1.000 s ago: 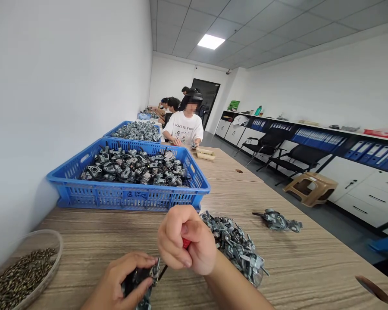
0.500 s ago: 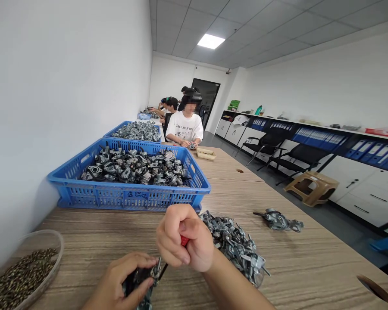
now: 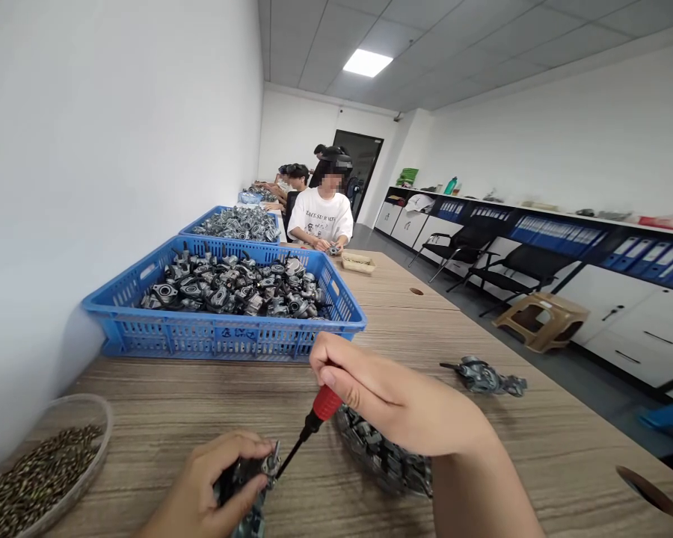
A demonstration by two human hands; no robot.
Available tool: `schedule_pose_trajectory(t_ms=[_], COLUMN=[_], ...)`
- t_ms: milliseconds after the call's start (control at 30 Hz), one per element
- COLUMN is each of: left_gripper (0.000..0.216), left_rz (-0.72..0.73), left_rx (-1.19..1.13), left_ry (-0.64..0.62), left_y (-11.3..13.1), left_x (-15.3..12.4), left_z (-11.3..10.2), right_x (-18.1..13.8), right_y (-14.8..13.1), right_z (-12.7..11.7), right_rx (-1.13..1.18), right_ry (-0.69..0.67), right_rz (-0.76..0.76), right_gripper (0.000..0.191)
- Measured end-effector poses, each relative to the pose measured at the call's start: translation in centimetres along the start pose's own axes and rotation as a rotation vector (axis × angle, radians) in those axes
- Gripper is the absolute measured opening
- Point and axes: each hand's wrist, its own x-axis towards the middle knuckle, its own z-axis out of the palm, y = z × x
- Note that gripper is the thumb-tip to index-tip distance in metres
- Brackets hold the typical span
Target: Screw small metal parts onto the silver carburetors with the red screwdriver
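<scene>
At the table's near edge, the left hand (image 3: 210, 493) clamps a small metal part (image 3: 247, 482) while the right hand (image 3: 392, 396) grips a screwdriver (image 3: 306, 433), whose steeply tilted tip could slip off the screw.

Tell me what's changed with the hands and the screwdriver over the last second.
The right hand has shifted rightward and opened out from a closed fist, so the red-handled screwdriver now shows, slanting down to the metal part. The hand now hides more of the pile of metal parts. The left hand still grips the metal part in the same spot. The blue crate, the bowl of screws and the table look unchanged.
</scene>
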Motion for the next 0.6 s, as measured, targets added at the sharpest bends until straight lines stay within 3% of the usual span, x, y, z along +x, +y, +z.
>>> schedule_pose_trajectory(t_ms=[233,367,433,600], left_gripper=[0.031,0.031,0.03,0.032], left_rz=[-0.053,-0.073,-0.078,-0.084], left_rx=[-0.002,-0.002,-0.005,-0.019], left_ry=[-0.02,-0.036,-0.043,-0.044], left_y=[-0.1,-0.1,-0.1,-0.1], left_x=[-0.4,-0.5,-0.5,-0.4], left_z=[0.0,-0.1,-0.1,0.0], right_x=[-1.2,-2.5,-2.3,-0.6], right_y=[-3.1,-3.9,-3.8,-3.5], right_z=[2.1,1.4,1.1,2.2], right_rx=[-0.366,-0.296,-0.265,-0.471], right_ry=[0.153,0.018,-0.009,0.159], right_rz=[0.339,0.233,0.198,0.233], right_gripper=[0.021,0.004,0.005,0.031])
